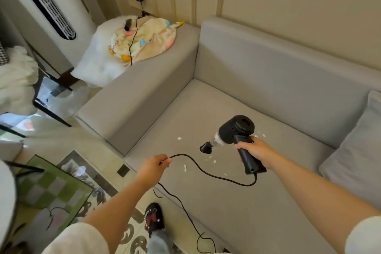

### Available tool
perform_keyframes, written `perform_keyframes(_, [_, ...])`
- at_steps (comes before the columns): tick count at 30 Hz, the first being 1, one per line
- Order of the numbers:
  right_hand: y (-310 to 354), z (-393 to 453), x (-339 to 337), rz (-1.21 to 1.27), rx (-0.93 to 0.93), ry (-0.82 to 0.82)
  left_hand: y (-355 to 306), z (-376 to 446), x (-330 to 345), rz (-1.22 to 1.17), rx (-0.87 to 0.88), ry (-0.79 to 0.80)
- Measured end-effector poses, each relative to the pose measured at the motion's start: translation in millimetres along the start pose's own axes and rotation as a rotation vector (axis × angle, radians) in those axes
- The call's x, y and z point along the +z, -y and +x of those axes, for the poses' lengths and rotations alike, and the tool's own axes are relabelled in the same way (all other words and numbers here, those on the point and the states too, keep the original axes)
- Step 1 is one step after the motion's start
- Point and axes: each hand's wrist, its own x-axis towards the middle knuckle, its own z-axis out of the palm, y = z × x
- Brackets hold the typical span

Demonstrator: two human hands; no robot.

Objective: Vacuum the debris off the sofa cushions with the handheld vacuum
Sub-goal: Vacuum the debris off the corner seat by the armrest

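Observation:
My right hand (255, 150) grips the handle of a black handheld vacuum (237, 130), held above the grey sofa seat cushion (206, 202) with its nozzle (206, 147) pointing down and to the left. My left hand (154, 166) pinches the vacuum's black cord (208, 173), which loops from the handle's base to my fingers and then trails off the sofa's front edge to the floor. Small white scraps of debris (185, 167) lie on the cushion below the nozzle, with more (179, 138) to the left and some behind the vacuum (260, 135).
A grey throw pillow (354, 150) leans at the right. The sofa armrest (140, 93) holds a bundled patterned blanket (144, 41) with a charger cable over it. A green patterned rug (51, 189), a dark slipper (153, 218) and a tall white air conditioner (47, 6) are at the left.

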Motion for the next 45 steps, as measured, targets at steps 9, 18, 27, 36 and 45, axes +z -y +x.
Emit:
perform_keyframes(9, [70.5,48.9,156.3,0.135,0.059,-0.237,118.3,40.5,-95.0,-0.043,-0.108,0.018])
perform_keyframes(18, [95.1,104.3,196.2,0.120,0.035,-0.351,131.8,85.9,-93.6,-0.057,-0.100,0.085])
perform_keyframes(27, [98.4,159.9,207.4,0.217,0.078,-0.378,143.6,105.6,-87.1,-0.087,-0.159,0.065])
perform_keyframes(36, [84.4,150.8,207.1,0.113,0.137,-0.206,139.0,105.1,-84.3,-0.077,-0.181,0.102])
perform_keyframes(45, [70.4,135.7,205.7,0.019,0.086,-0.140,129.4,103.3,-83.0,-0.020,-0.149,0.163])
